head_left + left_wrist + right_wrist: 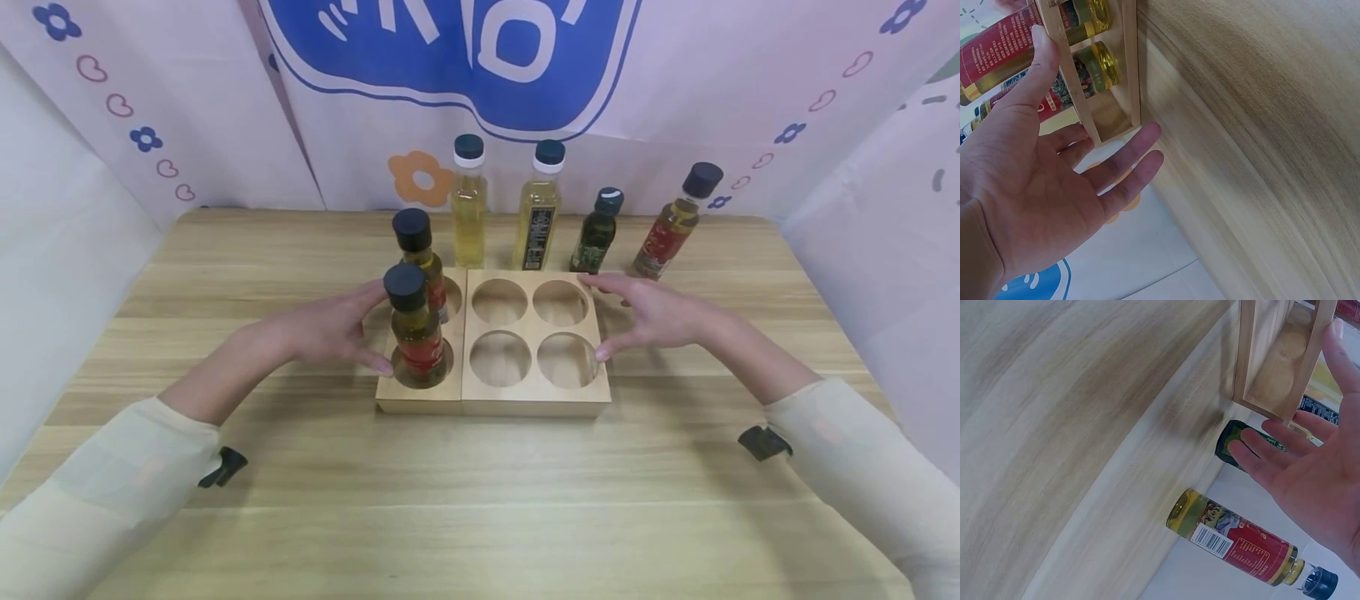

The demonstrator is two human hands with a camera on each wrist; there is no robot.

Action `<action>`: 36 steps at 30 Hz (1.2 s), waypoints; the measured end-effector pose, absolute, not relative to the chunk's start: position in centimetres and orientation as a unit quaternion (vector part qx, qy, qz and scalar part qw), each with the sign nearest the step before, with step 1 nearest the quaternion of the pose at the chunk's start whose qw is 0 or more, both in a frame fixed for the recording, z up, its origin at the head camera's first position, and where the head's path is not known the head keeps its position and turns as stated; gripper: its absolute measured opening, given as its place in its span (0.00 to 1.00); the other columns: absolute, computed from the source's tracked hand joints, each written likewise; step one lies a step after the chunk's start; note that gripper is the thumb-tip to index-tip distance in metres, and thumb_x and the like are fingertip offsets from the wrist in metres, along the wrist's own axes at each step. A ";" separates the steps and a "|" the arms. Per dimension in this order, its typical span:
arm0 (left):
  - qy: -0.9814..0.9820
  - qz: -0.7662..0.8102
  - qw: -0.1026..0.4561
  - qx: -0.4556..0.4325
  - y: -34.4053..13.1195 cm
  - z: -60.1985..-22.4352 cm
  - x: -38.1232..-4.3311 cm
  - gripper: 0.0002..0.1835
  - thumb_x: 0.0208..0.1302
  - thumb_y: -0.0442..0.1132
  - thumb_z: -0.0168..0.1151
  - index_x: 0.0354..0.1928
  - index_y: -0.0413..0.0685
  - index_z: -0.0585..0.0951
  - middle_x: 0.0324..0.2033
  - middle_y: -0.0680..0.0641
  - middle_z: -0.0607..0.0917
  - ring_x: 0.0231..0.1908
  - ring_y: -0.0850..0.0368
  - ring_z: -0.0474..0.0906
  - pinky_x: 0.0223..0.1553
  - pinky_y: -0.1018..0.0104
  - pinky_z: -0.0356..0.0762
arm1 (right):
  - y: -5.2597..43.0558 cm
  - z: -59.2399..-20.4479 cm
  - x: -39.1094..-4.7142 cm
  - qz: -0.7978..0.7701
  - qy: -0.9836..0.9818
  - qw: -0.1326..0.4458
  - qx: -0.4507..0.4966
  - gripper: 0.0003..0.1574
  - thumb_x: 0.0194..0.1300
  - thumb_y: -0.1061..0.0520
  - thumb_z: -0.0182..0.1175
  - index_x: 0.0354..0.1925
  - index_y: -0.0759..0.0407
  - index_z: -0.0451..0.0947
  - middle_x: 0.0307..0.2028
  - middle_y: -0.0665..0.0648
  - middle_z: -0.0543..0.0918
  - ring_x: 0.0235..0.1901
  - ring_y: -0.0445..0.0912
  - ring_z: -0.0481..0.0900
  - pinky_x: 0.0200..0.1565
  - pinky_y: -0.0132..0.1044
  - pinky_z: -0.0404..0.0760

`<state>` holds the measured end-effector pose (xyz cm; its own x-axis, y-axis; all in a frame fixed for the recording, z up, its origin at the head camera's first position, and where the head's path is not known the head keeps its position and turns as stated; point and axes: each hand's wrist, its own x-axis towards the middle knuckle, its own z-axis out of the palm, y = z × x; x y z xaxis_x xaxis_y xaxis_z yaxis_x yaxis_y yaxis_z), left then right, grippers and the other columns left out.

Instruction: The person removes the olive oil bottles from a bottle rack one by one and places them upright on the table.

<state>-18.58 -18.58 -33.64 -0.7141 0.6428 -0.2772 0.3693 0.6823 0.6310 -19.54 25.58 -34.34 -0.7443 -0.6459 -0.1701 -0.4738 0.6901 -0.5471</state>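
A light wooden bottle rack (536, 408) with several round holes lies between the two hands, a seam running across its top. Two red-labelled oil bottles with black caps stand in its left column, the front bottle (420, 346) and the back bottle (430, 265). My left hand (333, 327) is at the rack's left end, thumb by the front hole, other fingers toward the back and partly hidden. At the right end, my right hand (648, 312) touches the rack with its thumb and index finger, the remaining fingers spread loosely. Both palms face the rack.
Behind the rack stand two pale oil bottles (469, 208) (537, 218), a small dark green bottle (597, 233) and another red-labelled bottle (667, 229) at the right. A printed cloth (360, 158) hangs along the back edge of the wooden table (480, 508).
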 end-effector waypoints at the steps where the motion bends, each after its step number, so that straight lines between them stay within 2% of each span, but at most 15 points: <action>1: 0.883 0.278 0.247 0.286 -18.6 -33.6 -18.6 0.67 0.54 0.49 0.82 0.84 0.61 0.42 0.82 0.38 0.47 0.78 0.31 0.49 0.73 0.31 0.56 | 25.6 -34.4 -19.5 -0.247 0.901 0.183 -0.307 0.70 0.55 0.44 0.80 0.80 0.69 0.51 0.76 0.73 0.60 0.74 0.69 0.60 0.74 0.65 0.58; 8: 0.885 0.272 0.245 0.288 -18.5 -33.5 -18.7 0.67 0.53 0.49 0.82 0.84 0.60 0.42 0.82 0.39 0.47 0.79 0.32 0.47 0.73 0.31 0.55 | 26.0 -34.8 -19.4 -0.294 0.882 0.215 -0.300 0.69 0.60 0.48 0.77 0.81 0.67 0.44 0.79 0.72 0.53 0.75 0.70 0.58 0.69 0.69 0.65; 21: 0.882 0.271 0.246 0.297 -18.3 -33.4 -18.7 0.67 0.54 0.49 0.82 0.84 0.59 0.43 0.82 0.40 0.47 0.79 0.32 0.46 0.74 0.30 0.53 | 26.1 -34.9 -19.4 -0.295 0.882 0.219 -0.296 0.69 0.61 0.48 0.77 0.81 0.67 0.44 0.79 0.72 0.54 0.75 0.70 0.58 0.69 0.69 0.65; 30: 0.881 0.259 0.245 0.309 -18.5 -33.3 -18.8 0.67 0.56 0.52 0.80 0.84 0.54 0.41 0.82 0.39 0.46 0.79 0.33 0.45 0.73 0.30 0.54 | 26.1 -34.9 -19.3 -0.295 0.882 0.216 -0.297 0.68 0.61 0.48 0.77 0.81 0.68 0.45 0.78 0.73 0.54 0.74 0.70 0.58 0.69 0.69 0.65; 33: 0.873 0.275 0.240 0.323 -18.6 -33.2 -19.0 0.64 0.57 0.51 0.80 0.84 0.51 0.44 0.82 0.39 0.50 0.79 0.34 0.47 0.73 0.30 0.55 | 26.0 -34.9 -19.3 -0.299 0.880 0.219 -0.297 0.68 0.61 0.49 0.77 0.81 0.67 0.44 0.79 0.72 0.53 0.74 0.70 0.58 0.70 0.68 0.65; 36: 0.869 0.285 0.226 0.337 -18.6 -33.2 -19.3 0.59 0.58 0.49 0.80 0.82 0.48 0.50 0.79 0.39 0.58 0.77 0.35 0.55 0.70 0.30 0.61 | 25.9 -34.9 -19.3 -0.303 0.878 0.219 -0.299 0.68 0.61 0.50 0.77 0.81 0.68 0.44 0.79 0.73 0.53 0.74 0.71 0.59 0.69 0.68 0.65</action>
<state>-19.26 -18.59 -33.16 -0.6716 0.7133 -0.2003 0.4563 0.6112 0.6467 -19.34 25.95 -34.91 -0.7248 -0.6584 -0.2030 -0.3928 0.6369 -0.6634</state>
